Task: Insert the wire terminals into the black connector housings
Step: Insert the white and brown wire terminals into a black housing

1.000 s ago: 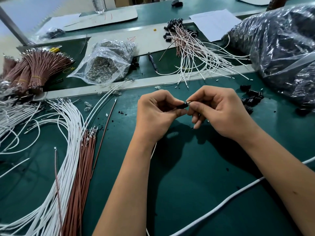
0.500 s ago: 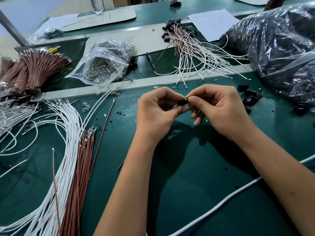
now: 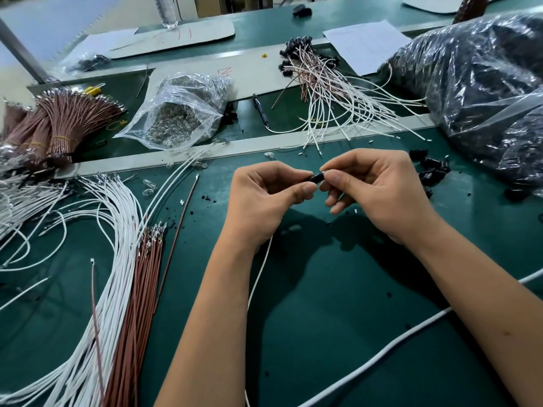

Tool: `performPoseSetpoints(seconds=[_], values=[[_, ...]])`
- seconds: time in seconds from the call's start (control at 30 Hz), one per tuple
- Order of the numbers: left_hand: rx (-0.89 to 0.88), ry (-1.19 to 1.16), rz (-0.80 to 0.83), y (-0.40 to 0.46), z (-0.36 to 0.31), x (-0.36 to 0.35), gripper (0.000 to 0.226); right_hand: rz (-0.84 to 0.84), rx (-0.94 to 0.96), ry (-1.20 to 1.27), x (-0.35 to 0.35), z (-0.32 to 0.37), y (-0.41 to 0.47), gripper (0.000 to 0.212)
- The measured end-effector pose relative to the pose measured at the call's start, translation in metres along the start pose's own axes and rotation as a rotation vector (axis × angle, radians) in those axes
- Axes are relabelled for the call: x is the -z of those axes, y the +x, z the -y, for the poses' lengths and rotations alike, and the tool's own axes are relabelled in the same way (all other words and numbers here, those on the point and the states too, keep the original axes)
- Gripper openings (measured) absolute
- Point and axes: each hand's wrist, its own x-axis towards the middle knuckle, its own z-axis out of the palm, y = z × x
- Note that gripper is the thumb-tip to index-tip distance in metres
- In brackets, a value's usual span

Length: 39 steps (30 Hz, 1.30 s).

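Both hands meet over the middle of the green table (image 3: 338, 304). A small black connector housing (image 3: 317, 177) sits between them; my left hand (image 3: 264, 198) pinches its left end with thumb and forefinger, and my right hand (image 3: 379, 189) pinches its right end. A white wire (image 3: 258, 277) trails down from under my left hand along the forearm. Loose black housings (image 3: 432, 170) lie just right of my right hand. White wires (image 3: 117, 230) and brown wires (image 3: 138, 304) with metal terminals lie spread at the left.
A clear bag of small parts (image 3: 179, 116) and bundled brown wires (image 3: 64, 118) sit at the back left. Finished wire assemblies (image 3: 326, 86) lie at the back centre. A large dark plastic bag (image 3: 476, 92) fills the right. A thick white cable (image 3: 411, 330) crosses the lower right.
The two hands have stayed together on the housing; the fingers have shifted slightly, and more of the black housing shows between them now.
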Motion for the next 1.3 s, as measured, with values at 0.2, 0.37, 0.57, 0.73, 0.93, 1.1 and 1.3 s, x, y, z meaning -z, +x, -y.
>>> performPoseSetpoints(seconds=[0.2, 0.37, 0.57, 0.73, 0.93, 1.1, 1.3], values=[[0.0, 0.058, 0.016, 0.001, 0.002, 0.002, 0.022, 0.01, 0.01, -0.079, 0.001, -0.003, -0.001, 0.004], [-0.002, 0.074, 0.032, 0.0, 0.004, 0.003, 0.023, 0.066, -0.002, -0.078, 0.004, 0.0, -0.001, 0.006], [-0.003, 0.044, 0.038, 0.0, 0.003, 0.001, 0.023, 0.066, 0.013, -0.091, 0.003, 0.002, -0.001, 0.005], [0.051, -0.036, 0.045, -0.001, 0.002, 0.001, 0.018, 0.096, 0.026, -0.071, 0.004, 0.005, -0.001, 0.007], [0.008, 0.021, 0.037, 0.0, 0.003, 0.0, 0.022, 0.085, -0.055, -0.032, 0.0, 0.003, -0.002, 0.007], [0.007, -0.083, 0.005, 0.0, 0.003, -0.003, 0.018, 0.029, -0.096, 0.137, -0.003, 0.008, -0.002, 0.016], [0.014, -0.08, -0.025, -0.001, 0.002, -0.008, 0.017, -0.053, -0.16, 0.175, -0.005, 0.005, -0.001, 0.012]])
